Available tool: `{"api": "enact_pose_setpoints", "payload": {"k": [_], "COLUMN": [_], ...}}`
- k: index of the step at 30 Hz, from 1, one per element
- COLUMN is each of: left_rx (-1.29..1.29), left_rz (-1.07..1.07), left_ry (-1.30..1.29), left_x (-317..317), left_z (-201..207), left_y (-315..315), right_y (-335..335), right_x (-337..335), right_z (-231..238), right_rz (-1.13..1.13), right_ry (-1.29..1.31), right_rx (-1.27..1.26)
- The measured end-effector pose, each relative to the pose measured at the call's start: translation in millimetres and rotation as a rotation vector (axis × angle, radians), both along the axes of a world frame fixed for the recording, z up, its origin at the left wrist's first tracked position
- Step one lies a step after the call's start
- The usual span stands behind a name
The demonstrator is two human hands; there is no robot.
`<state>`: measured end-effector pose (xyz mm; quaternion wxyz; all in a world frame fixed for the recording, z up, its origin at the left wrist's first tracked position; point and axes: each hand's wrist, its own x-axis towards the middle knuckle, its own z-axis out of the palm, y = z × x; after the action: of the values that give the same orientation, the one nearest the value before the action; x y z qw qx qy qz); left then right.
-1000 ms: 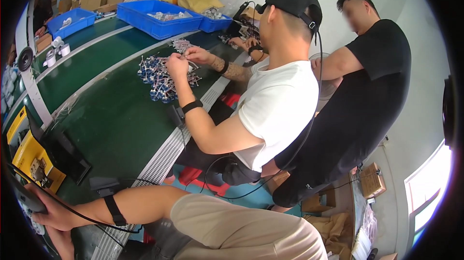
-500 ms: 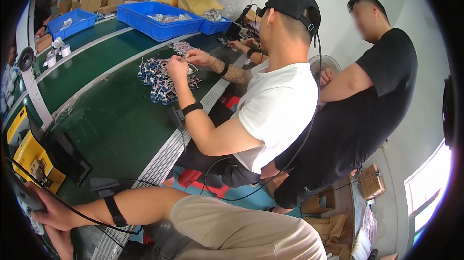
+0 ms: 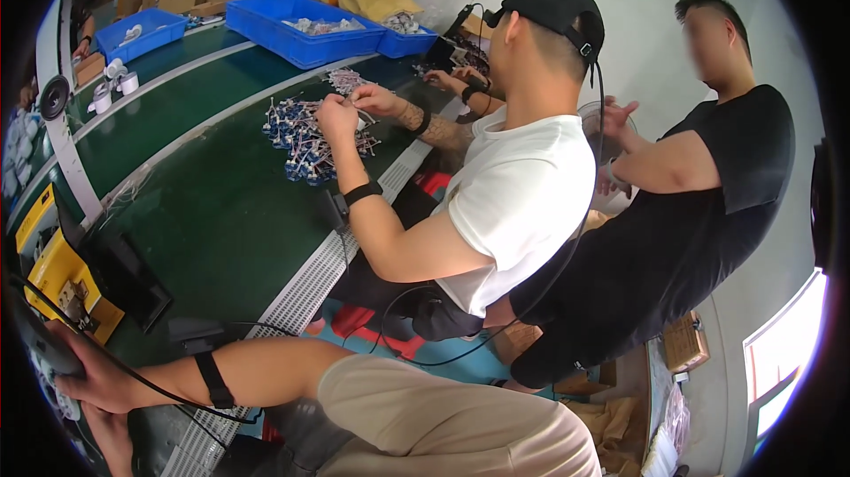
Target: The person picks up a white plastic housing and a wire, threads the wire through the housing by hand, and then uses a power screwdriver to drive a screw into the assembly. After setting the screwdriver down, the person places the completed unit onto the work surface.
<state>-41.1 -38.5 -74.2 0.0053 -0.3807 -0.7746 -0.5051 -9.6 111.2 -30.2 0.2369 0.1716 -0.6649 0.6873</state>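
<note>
Beyond the perforated near edge of the worktop point(image 3: 212, 238), at its lower-left end in my view, I have both of the wearer's hands against the rim of the picture. The right hand point(image 3: 93, 375) is set against a grey thing point(image 3: 49, 344), thumb side up, fingers partly out of sight, so I cannot tell how firmly they are closed. That thing lies just left of the palm, touching it; the rim cuts it off, and I can't settle its long axis. Pale bits point(image 3: 64, 403) show below it. The left hand point(image 3: 108, 433) comes up from beneath, mostly hidden; I can't read its fingers. Of the 2, the right is plainly nearer. A cable point(image 3: 128, 372) crosses the right wrist. Farther up the worktop's left side stand a yellow box point(image 3: 57, 269) and a black panel point(image 3: 142, 300).
</note>
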Motion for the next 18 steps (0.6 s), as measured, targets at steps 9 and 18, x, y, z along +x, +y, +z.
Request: {"api": "enact_pose_setpoints", "payload": {"k": [9,18], "left_rx": [0.051,-0.054], "left_rz": [0.030,-0.028], "left_ry": [0.030,-0.022], "left_x": [11.2,8.8], "left_z": [5.1,7.3], "left_y": [5.7,-1.9], "right_y": [-1.1,-2.4], "right_x": [0.2,-3.9], "right_z": [3.0,-0.3], "right_rz": [0.040,-0.019], "right_ry": [-0.020,0.008], "right_rx": [0.011,0.012]}}
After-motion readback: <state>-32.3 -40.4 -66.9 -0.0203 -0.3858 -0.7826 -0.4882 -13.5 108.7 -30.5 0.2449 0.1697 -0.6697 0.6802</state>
